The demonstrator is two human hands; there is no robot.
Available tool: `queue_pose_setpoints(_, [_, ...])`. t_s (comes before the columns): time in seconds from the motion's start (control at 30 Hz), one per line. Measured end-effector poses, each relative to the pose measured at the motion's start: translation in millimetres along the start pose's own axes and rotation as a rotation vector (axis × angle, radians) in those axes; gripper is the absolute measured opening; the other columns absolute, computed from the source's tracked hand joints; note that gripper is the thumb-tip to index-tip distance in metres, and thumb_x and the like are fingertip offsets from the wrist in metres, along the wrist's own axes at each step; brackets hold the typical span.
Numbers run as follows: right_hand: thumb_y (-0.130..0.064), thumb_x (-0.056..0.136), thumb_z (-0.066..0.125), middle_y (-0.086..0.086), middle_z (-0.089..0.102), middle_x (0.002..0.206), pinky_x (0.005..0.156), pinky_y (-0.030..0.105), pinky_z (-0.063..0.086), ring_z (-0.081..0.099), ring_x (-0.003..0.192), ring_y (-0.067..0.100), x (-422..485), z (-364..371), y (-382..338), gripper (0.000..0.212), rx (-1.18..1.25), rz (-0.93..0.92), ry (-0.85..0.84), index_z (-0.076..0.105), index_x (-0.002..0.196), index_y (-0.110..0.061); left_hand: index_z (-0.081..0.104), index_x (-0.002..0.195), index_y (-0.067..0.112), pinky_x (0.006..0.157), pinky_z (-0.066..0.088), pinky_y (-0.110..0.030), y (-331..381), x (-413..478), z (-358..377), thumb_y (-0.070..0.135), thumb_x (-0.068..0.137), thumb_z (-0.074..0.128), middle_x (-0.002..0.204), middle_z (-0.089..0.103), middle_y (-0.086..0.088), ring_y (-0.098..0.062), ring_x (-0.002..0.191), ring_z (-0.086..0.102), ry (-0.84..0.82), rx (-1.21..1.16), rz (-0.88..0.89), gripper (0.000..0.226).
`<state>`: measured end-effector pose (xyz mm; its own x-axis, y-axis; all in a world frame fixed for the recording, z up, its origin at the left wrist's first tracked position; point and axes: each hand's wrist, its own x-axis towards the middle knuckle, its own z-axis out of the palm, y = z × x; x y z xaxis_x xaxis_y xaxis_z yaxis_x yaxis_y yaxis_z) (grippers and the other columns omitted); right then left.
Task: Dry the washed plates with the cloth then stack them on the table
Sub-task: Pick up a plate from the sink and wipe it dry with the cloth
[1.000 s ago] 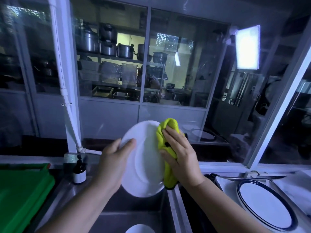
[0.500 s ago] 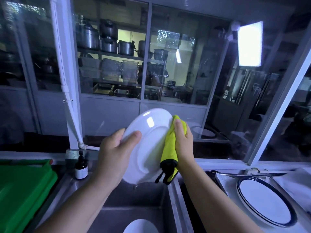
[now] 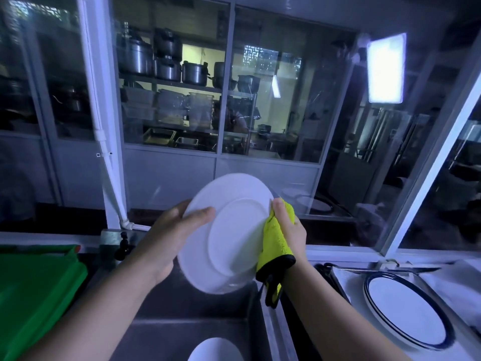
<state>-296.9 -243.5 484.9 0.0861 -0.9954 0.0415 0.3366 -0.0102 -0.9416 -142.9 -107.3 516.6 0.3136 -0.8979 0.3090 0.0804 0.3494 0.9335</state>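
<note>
The plate [image 3: 229,230] hangs in open air above the sink [image 3: 182,332], with a cloth [image 3: 276,246] draped at its 3 o'clock edge. From there, the window [image 3: 270,126] closes off 12 o'clock. A white pipe [image 3: 114,199] slants down at 10, and a dark bottle [image 3: 122,247] stands at 9. Green boards [image 3: 39,290] fill 8 o'clock. A second plate [image 3: 214,350] lies in the basin at 6. Blue-rimmed plates [image 3: 406,313] take up the counter at 4.
</note>
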Motion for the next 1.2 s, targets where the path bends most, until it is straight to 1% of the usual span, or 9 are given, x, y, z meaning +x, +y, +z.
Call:
queue_pose_setpoints(0.23, [-0.030, 0.085, 0.071, -0.015, 0.065, 0.056, 0.053, 0.010, 0.045, 0.059, 0.053, -0.005, -10.5, -8.5, -19.2, 0.017, -0.135, -0.165, -0.027, 0.066, 0.075, -0.016, 0.077, 0.080, 0.025, 0.070, 0.054, -0.029, -3.7, 2.2, 2.7, 0.036, 0.067, 0.081, 0.084, 0.077, -0.002, -0.012, 0.076, 0.072, 0.120, 0.100, -0.030, 0.017])
queue_pose_setpoints(0.33, [-0.034, 0.086, 0.069, -0.011, 0.069, 0.076, 0.069, 0.022, 0.050, 0.063, 0.072, 0.002, -17.8, -7.8, -22.4, 0.018, -0.179, -0.222, -0.058, 0.069, 0.089, -0.016, 0.074, 0.077, 0.031, 0.062, 0.049, -0.014, -13.4, 0.6, 6.5, 0.043, 0.071, 0.067, 0.074, 0.074, 0.009, 0.001, 0.066, 0.065, 0.207, 0.188, 0.075, 0.015])
queue_pose_setpoints(0.53, [-0.045, 0.077, 0.067, -0.009, 0.068, 0.079, 0.071, 0.028, 0.051, 0.061, 0.074, 0.006, -20.9, 2.3, -42.7, 0.018, -0.540, -0.522, -0.296, 0.066, 0.089, -0.031, 0.070, 0.079, 0.009, 0.066, 0.047, -0.034, -18.2, 1.8, 10.0, 0.050, 0.068, 0.068, 0.080, 0.074, -0.011, -0.013, 0.067, 0.061, 0.098, 0.392, 0.074, 0.043])
queue_pose_setpoints(0.7, [-0.054, 0.070, 0.064, -0.015, 0.063, 0.084, 0.073, 0.022, 0.047, 0.059, 0.080, 0.001, -31.3, 17.4, -44.4, 0.029, -0.791, -0.880, -0.407, 0.064, 0.090, -0.034, 0.065, 0.072, 0.006, 0.057, 0.040, -0.033, -15.6, -3.4, 17.0, 0.055, 0.067, 0.064, 0.058, 0.061, -0.003, -0.010, 0.056, 0.049, 0.069, 0.534, 0.098, 0.049])
queue_pose_setpoints(0.8, [-0.043, 0.072, 0.069, -0.014, 0.064, 0.072, 0.067, 0.026, 0.050, 0.059, 0.069, 0.005, -28.6, 15.5, -46.7, 0.019, -0.522, -0.671, -0.358, 0.065, 0.082, -0.028, 0.069, 0.080, 0.004, 0.062, 0.050, -0.040, -8.0, -8.4, 15.8, 0.053, 0.071, 0.063, 0.074, 0.070, -0.017, -0.014, 0.063, 0.055, 0.090, 0.497, 0.161, 0.050])
queue_pose_setpoints(0.9, [-0.036, 0.082, 0.070, -0.012, 0.062, 0.064, 0.055, 0.019, 0.047, 0.058, 0.059, 0.005, -23.3, 12.5, -44.4, 0.015, -0.197, -0.385, -0.243, 0.067, 0.072, -0.025, 0.060, 0.073, -0.002, 0.050, 0.035, -0.028, -1.3, -10.1, 13.8, 0.058, 0.070, 0.061, 0.056, 0.052, -0.005, -0.012, 0.054, 0.043, 0.218, 0.509, 0.250, 0.060])
queue_pose_setpoints(1.0, [-0.044, 0.083, 0.068, -0.009, 0.072, 0.081, 0.061, 0.021, 0.053, 0.068, 0.072, 0.006, -20.4, 13.5, -29.7, 0.017, 0.008, -0.102, -0.096, 0.069, 0.084, -0.027, 0.058, 0.069, 0.006, 0.052, 0.034, -0.025, -1.5, -11.9, 13.4, 0.060, 0.071, 0.060, 0.056, 0.051, -0.003, -0.009, 0.054, 0.042, 0.305, 0.391, 0.320, 0.054])
queue_pose_setpoints(1.1, [-0.058, 0.077, 0.066, 0.002, 0.072, 0.102, 0.082, 0.040, 0.055, 0.070, 0.090, 0.021, -23.7, 24.8, -5.1, 0.031, 0.190, 0.168, -0.019, 0.071, 0.091, -0.031, 0.059, 0.063, 0.028, 0.047, 0.033, -0.014, -8.4, -13.3, 20.2, 0.055, 0.076, 0.058, 0.049, 0.048, 0.015, 0.002, 0.048, 0.039, 0.410, 0.295, 0.392, 0.030])
queue_pose_setpoints(1.2, [-0.063, 0.072, 0.066, -0.002, 0.075, 0.095, 0.067, 0.044, 0.058, 0.073, 0.080, 0.025, -28.3, 32.4, 13.2, 0.029, 0.366, 0.248, -0.004, 0.070, 0.089, -0.040, 0.070, 0.074, 0.036, 0.058, 0.044, -0.013, -14.7, -16.1, 22.8, 0.051, 0.071, 0.060, 0.064, 0.066, 0.018, 0.003, 0.060, 0.056, 0.401, 0.139, 0.342, 0.018])
